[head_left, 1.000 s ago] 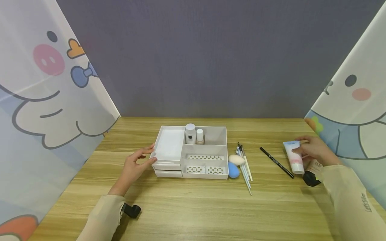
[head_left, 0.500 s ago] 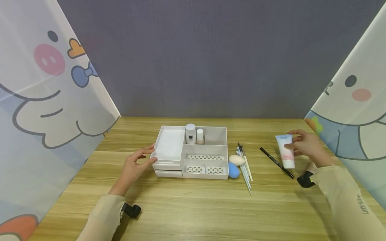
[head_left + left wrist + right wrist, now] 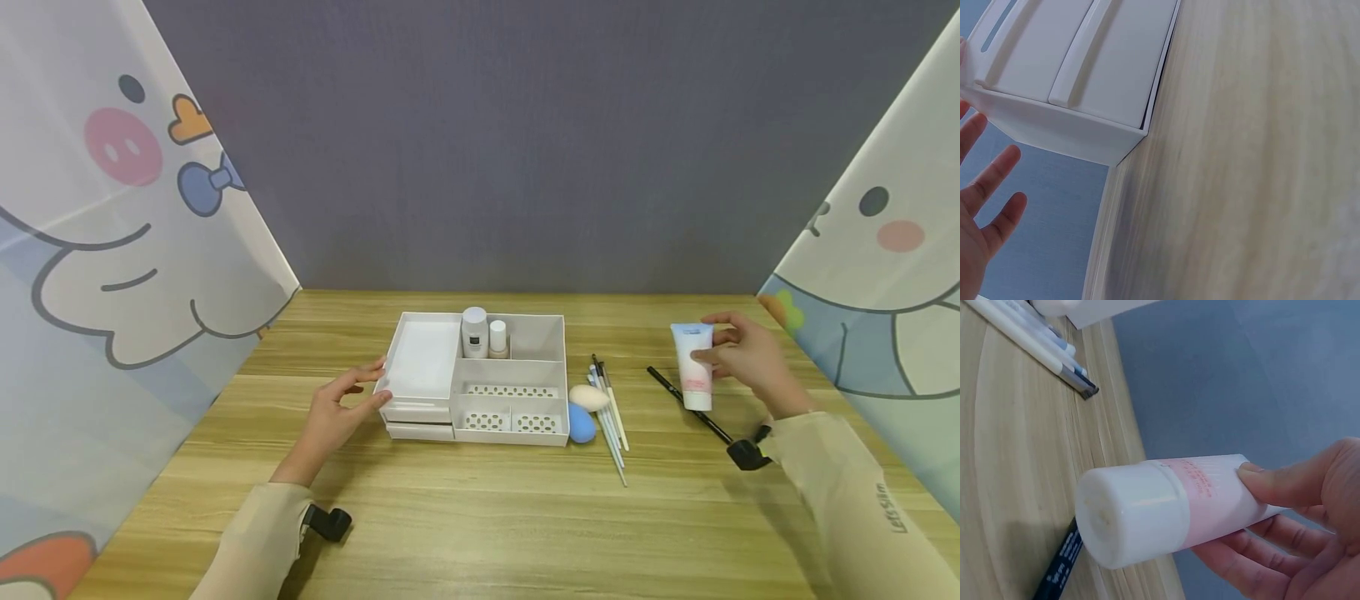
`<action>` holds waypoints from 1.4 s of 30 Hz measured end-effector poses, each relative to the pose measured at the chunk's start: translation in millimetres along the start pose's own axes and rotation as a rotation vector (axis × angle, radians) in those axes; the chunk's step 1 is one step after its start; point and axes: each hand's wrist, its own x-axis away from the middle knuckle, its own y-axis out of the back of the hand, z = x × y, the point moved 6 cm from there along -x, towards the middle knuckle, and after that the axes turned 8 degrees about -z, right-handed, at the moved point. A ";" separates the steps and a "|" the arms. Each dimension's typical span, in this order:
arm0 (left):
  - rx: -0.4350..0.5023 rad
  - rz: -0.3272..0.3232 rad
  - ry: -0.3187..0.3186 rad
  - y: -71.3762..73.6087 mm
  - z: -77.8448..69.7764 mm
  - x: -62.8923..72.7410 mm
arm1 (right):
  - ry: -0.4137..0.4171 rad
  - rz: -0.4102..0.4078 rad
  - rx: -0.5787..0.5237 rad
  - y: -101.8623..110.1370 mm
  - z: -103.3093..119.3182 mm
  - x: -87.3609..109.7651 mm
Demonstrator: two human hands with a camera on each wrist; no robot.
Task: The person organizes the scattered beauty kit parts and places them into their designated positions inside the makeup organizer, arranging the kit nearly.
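Note:
My right hand (image 3: 746, 358) holds a squeeze tube (image 3: 693, 367), thumb on one side and fingers on the other. The tube is white with a pale blue end and a pink band, and its white cap (image 3: 1129, 515) points down. In the head view it overlaps a black pencil-like stick (image 3: 716, 427) on the table. At the left, my left hand (image 3: 337, 417) has its fingers spread and its fingertips at the side of a white organizer box (image 3: 510, 439). A white bottle (image 3: 475, 333) and a smaller white-capped bottle (image 3: 498, 340) stand in the organizer's back compartment.
Right of the organizer lie a cream makeup sponge (image 3: 588, 397), a blue sponge (image 3: 581, 423) and several makeup brushes (image 3: 615, 417). A grey panel (image 3: 525, 167) rises behind the wooden table (image 3: 480, 525), with printed curtains (image 3: 892, 333) on both sides.
My right hand has lifted the tube and carried it left, over the black stick. The pale bottle that lay beneath the hand is now hidden by my arm. My left hand stays put.

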 end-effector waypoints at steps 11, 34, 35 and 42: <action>0.015 0.000 0.002 3.1 -27.1 -3.2 | 0.048 -0.073 -0.051 -7.6 18.6 1.5; 0.026 -0.001 0.013 1.1 -1.4 -1.0 | 0.161 -0.189 -0.213 -25.4 47.8 4.4; 0.027 -0.001 0.012 1.1 -1.9 -1.0 | 0.165 -0.192 -0.214 -26.4 49.5 4.9; 0.024 0.002 0.004 0.9 -1.8 -0.9 | 0.187 -0.204 -0.227 -33.4 59.8 7.8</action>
